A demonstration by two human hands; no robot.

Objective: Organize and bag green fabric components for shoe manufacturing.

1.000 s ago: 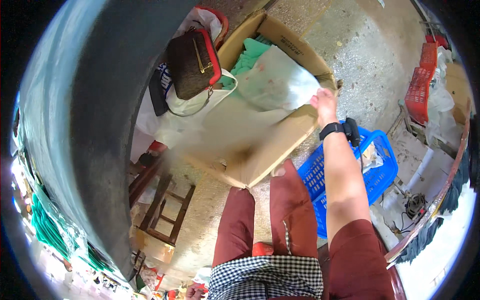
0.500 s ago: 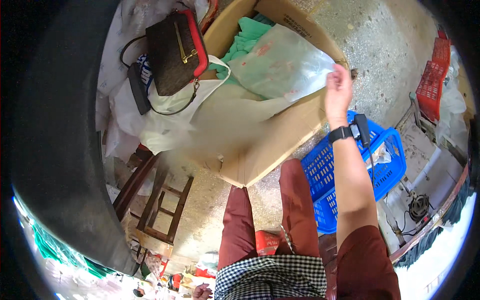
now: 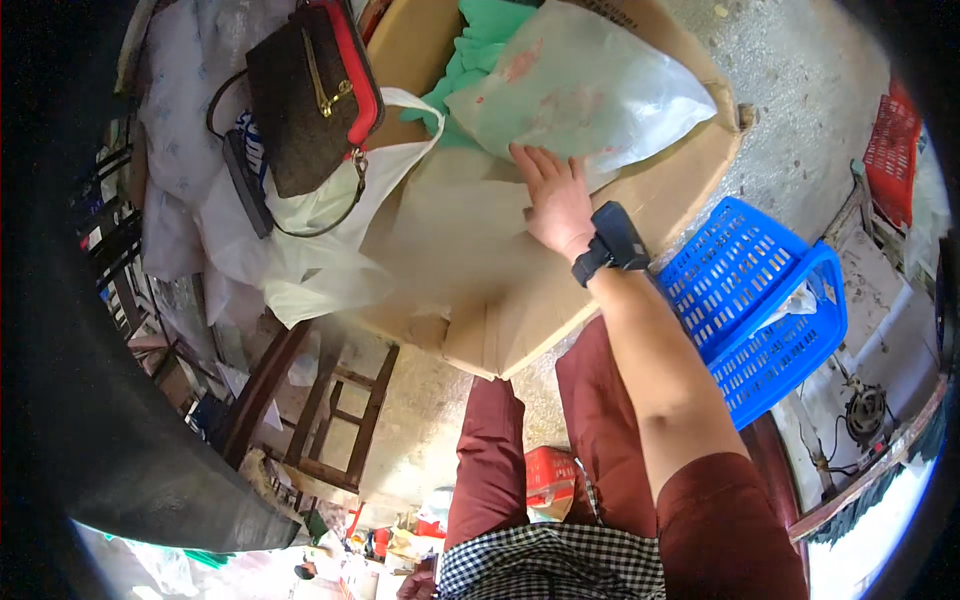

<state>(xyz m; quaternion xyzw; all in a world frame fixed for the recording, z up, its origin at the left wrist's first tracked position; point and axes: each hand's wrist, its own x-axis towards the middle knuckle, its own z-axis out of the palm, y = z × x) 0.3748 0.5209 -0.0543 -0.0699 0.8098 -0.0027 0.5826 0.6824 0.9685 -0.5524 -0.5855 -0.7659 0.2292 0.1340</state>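
Reaching over the cardboard box [image 3: 665,200], the right hand [image 3: 560,205] is now away from the right corner of the plastic bag [image 3: 590,85], where its fingers were half a second ago. It has come leftward along the bag, and that corner lies free. The hand is open, back upward, fingers stretched forward and slightly apart, with nothing seen in its grasp. The bag lies in the box just beyond the fingertips, spreading ahead and to the right; whether they touch its near edge, I cannot tell. Farther ahead, to the hand's left, a green pile [image 3: 475,65] shows partly under the bag. Well to its left sits a brown handbag [image 3: 300,120]; behind and right of the wrist, a blue basket [image 3: 725,270]. The left hand [image 3: 418,586] is barely in view, its grip unclear.
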